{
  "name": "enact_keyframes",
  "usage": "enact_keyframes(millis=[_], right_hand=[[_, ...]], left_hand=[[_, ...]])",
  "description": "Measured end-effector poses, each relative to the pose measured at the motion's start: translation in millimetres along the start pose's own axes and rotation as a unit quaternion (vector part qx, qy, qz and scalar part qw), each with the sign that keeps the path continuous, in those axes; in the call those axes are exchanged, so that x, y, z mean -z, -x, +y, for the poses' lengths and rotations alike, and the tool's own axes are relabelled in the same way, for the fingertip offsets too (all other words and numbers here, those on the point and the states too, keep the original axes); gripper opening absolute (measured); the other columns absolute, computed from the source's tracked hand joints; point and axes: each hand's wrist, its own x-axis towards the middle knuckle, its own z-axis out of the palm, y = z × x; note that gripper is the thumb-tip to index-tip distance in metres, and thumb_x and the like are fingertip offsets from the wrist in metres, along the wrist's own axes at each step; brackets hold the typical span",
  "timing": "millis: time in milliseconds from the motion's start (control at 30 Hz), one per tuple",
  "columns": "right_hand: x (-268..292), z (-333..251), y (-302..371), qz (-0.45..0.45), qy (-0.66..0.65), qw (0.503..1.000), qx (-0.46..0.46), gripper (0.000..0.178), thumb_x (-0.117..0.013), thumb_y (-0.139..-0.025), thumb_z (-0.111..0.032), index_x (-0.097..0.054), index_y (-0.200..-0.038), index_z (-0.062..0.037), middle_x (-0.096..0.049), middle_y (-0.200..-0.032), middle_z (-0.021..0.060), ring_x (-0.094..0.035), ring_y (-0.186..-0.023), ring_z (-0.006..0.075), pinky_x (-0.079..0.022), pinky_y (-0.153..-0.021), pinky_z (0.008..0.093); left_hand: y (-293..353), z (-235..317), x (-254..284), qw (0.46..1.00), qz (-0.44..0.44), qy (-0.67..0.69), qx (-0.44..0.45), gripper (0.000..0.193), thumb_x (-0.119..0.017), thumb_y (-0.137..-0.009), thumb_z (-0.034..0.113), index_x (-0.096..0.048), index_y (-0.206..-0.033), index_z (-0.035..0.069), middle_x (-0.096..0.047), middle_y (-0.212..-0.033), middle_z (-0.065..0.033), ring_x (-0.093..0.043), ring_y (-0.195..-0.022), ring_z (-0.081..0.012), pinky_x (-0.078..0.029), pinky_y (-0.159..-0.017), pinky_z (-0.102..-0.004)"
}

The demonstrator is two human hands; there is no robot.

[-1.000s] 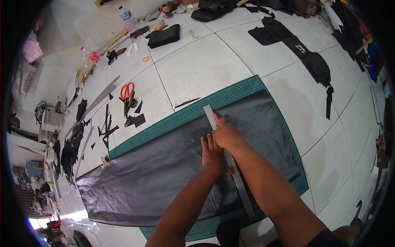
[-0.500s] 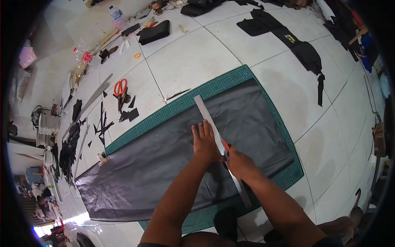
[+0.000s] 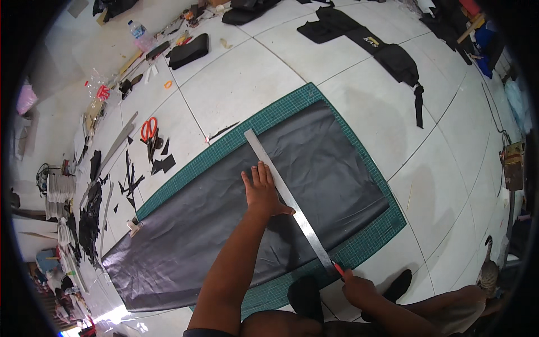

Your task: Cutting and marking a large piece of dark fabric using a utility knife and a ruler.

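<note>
My left hand [image 3: 261, 192] lies flat with its fingers stretched out, pressing along the left edge of a long metal ruler [image 3: 305, 223]. The ruler crosses a black, slightly shiny sheet [image 3: 196, 247] that looks like vinyl or leatherette. Beneath the sheet is a green gridded cutting mat [image 3: 372, 240], showing along its edges. My right hand [image 3: 359, 290] is closed around a red utility knife [image 3: 338, 269] at the ruler's near end, past the sheet's near edge. The knife's tip is too small to make out clearly. A small clip [image 3: 132, 227] grips the sheet's far left edge.
Orange-handled scissors [image 3: 149, 130] lie left of the mat among black scraps [image 3: 163, 164]. A thin pointed tool [image 3: 223, 131] rests beyond the mat. Black cut pieces [image 3: 393, 59] lie at the far right. My dark-covered foot [image 3: 306, 297] is by the near edge; a cat [image 3: 488, 275] sits at right.
My right hand has drawn the red knife down along the ruler toward me, from mid-sheet to the ruler's near end. My left hand stays pressed by the ruler. The whole view has shifted slightly.
</note>
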Motion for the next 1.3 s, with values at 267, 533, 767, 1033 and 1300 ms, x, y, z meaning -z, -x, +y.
enact_keyframes(millis=[267, 533, 767, 1033, 1300], right_hand=[[94.3, 5.7, 7.7, 0.202, -0.101, 0.966, 0.128, 0.035, -0.061, -0.089, -0.03, -0.052, -0.108, -0.0013, -0.067, -0.098, 0.0232, -0.066, -0.091, 0.0426, -0.05, -0.08, 0.0502], [202.1, -15.0, -163.7, 0.501, -0.242, 0.821, 0.129, 0.043, -0.078, -0.08, -0.031, -0.055, -0.099, 0.0009, -0.058, -0.089, 0.0202, -0.06, -0.087, 0.0355, -0.047, -0.077, 0.0438], [204.4, -28.9, -186.1, 0.562, -0.137, 0.814, 0.052, 0.046, -0.079, -0.076, -0.032, -0.055, -0.098, 0.001, -0.06, -0.094, 0.0237, -0.06, -0.093, 0.0434, -0.049, -0.082, 0.0497], [216.9, -19.4, -193.7, 0.515, -0.151, 0.842, 0.059, 0.048, -0.079, -0.077, -0.033, -0.053, -0.098, 0.0022, -0.06, -0.096, 0.0248, -0.06, -0.093, 0.0428, -0.049, -0.082, 0.0491], [222.3, -27.5, -174.0, 0.469, -0.212, 0.853, 0.092, 0.042, -0.077, -0.079, -0.026, -0.05, -0.097, -0.0001, -0.062, -0.093, 0.0231, -0.063, -0.091, 0.0424, -0.049, -0.081, 0.0481]], left_hand=[[3.5, -4.8, 2.5, 1.0, -0.012, 0.013, 0.006, 0.156, -0.075, -0.046, 0.083, -0.008, -0.153, -0.008, -0.006, -0.162, -0.0251, -0.007, -0.151, -0.0396, -0.008, -0.118, -0.06], [1.0, 6.6, -3.7, 1.0, 0.005, 0.029, 0.001, 0.153, -0.076, -0.048, 0.082, -0.009, -0.154, -0.006, -0.006, -0.162, -0.0241, -0.008, -0.151, -0.0396, -0.011, -0.116, -0.0634], [3.8, -1.6, -3.2, 1.0, -0.013, 0.028, 0.0, 0.156, -0.074, -0.048, 0.084, -0.005, -0.153, -0.009, -0.004, -0.162, -0.0261, -0.007, -0.15, -0.0405, -0.013, -0.116, -0.0636], [2.0, -0.9, -2.0, 1.0, -0.012, 0.028, -0.001, 0.157, -0.075, -0.047, 0.084, -0.005, -0.153, -0.009, -0.004, -0.162, -0.0258, -0.008, -0.15, -0.0407, -0.017, -0.115, -0.0634], [5.5, -1.9, -0.1, 0.999, -0.002, 0.038, -0.003, 0.153, -0.076, -0.049, 0.082, -0.009, -0.153, -0.008, -0.006, -0.162, -0.0253, -0.01, -0.15, -0.0413, -0.022, -0.113, -0.065]])
